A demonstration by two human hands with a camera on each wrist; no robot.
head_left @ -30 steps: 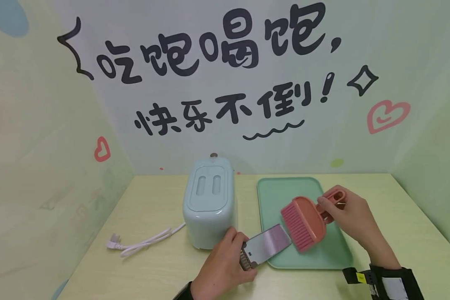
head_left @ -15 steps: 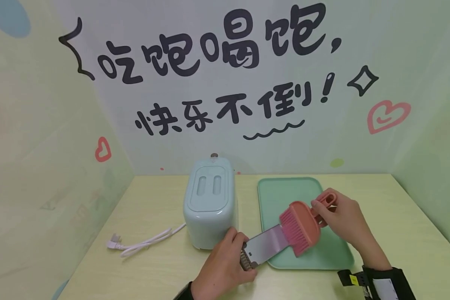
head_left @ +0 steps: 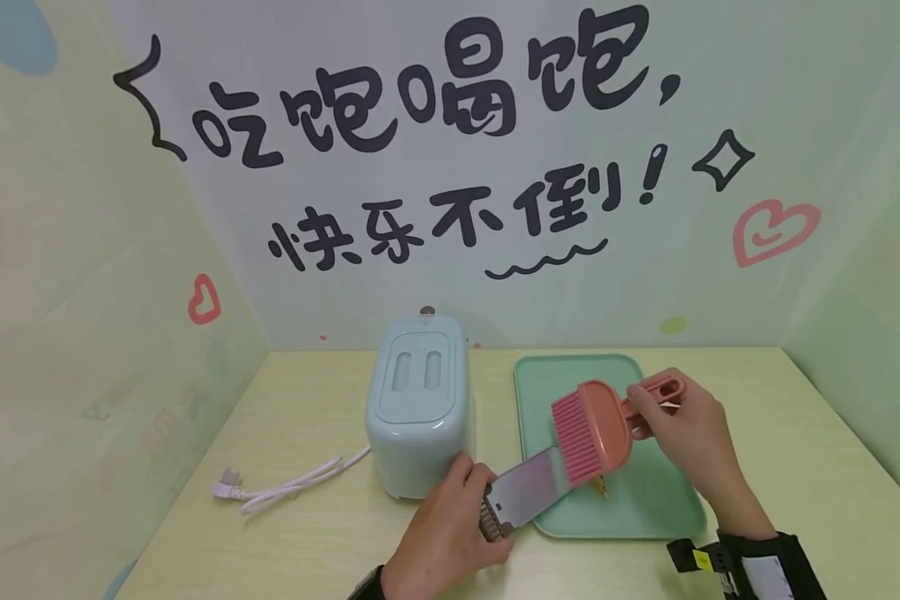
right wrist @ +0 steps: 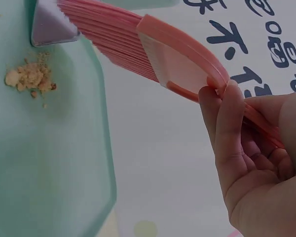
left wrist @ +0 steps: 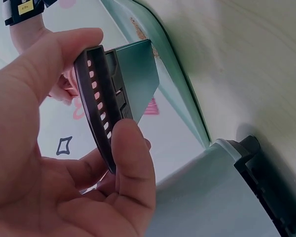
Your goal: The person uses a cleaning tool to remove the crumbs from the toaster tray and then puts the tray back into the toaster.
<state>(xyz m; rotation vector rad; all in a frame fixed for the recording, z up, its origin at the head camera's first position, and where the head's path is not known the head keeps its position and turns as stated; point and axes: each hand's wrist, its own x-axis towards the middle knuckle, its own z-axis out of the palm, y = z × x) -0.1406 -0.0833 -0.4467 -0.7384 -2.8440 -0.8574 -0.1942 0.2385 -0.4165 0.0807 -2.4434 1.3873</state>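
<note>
My left hand pinches the dark slotted end of a metal crumb tray, thumb on one side and fingers on the other. The tray's flat plate slants over the left edge of a green serving tray. In my right hand is the handle of a pink brush. Its bristles cover the crumb tray's far end in the head view; whether they touch it I cannot tell. A small heap of tan crumbs lies on the green tray beneath.
A light blue toaster with its lid on stands just left of the green tray, close to my left fingers. Its white cord and plug lie on the wooden table further left. Printed walls rise behind and at both sides.
The brush has swung left onto the crumb tray's end, then lifted slightly away from me. Crumbs on the green tray now show below the bristles. My left hand has stayed still.
</note>
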